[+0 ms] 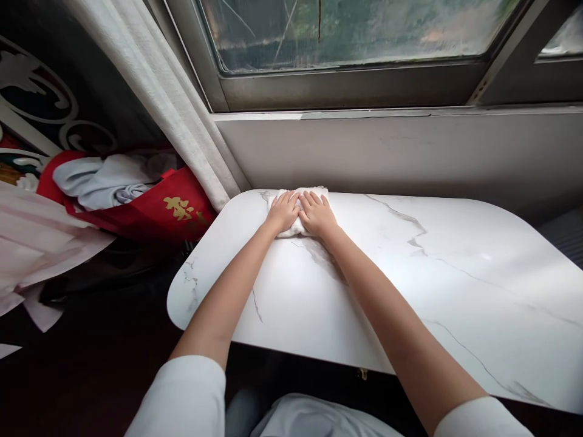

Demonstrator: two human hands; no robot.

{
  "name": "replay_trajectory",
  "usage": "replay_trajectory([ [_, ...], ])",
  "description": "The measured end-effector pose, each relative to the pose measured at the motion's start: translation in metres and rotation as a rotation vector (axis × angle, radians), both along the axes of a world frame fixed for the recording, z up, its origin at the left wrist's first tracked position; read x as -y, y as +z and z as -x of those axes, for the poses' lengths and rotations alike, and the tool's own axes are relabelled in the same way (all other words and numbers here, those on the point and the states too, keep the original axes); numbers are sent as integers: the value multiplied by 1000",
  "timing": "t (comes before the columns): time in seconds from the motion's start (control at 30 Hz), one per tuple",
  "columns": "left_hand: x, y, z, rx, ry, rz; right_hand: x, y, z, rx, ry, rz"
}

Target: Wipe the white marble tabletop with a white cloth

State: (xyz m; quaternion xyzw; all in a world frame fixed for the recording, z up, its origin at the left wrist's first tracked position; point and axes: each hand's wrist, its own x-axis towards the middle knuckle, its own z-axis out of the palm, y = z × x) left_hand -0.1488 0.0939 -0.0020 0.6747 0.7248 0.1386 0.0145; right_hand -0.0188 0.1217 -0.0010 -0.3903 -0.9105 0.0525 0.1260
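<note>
while a white cloth point(295, 230) on the table point(291, 297) is touched by left hand point(283, 214) and right hand point(317, 216), fingers point(314, 198) are laid unclenched.

Adds up to two hands point(282, 211) point(317, 213), two forearms point(228, 291) point(396, 331), two sleeves point(182, 397) point(483, 419), one cloth point(298, 229), one table point(410, 267), one bag point(136, 223), one curtain point(155, 91) and two window panes point(350, 36) point(565, 39).

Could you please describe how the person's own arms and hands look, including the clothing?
Plain white sleeves leave the forearms bare. The left hand and right hand are ungloved, with no visible jewellery or markings.
</note>
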Motion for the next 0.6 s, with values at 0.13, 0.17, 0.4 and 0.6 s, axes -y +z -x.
replay_trajectory([
  [0.13, 34, 0, -19, -27, 9, 3, 27, 1, -20, 11, 37, -27],
  [0.17, 47, 0, -26, -35, 2, 3, 38, 0, -28, 15, 50, -31],
  [0.4, 174, -7, -90, -66, -23, -58, 145, 2, -103, 41, 258, -50],
  [0.6, 230, -10, -127, -74, -158, -111, 200, 6, -152, 27, 299, -81],
])
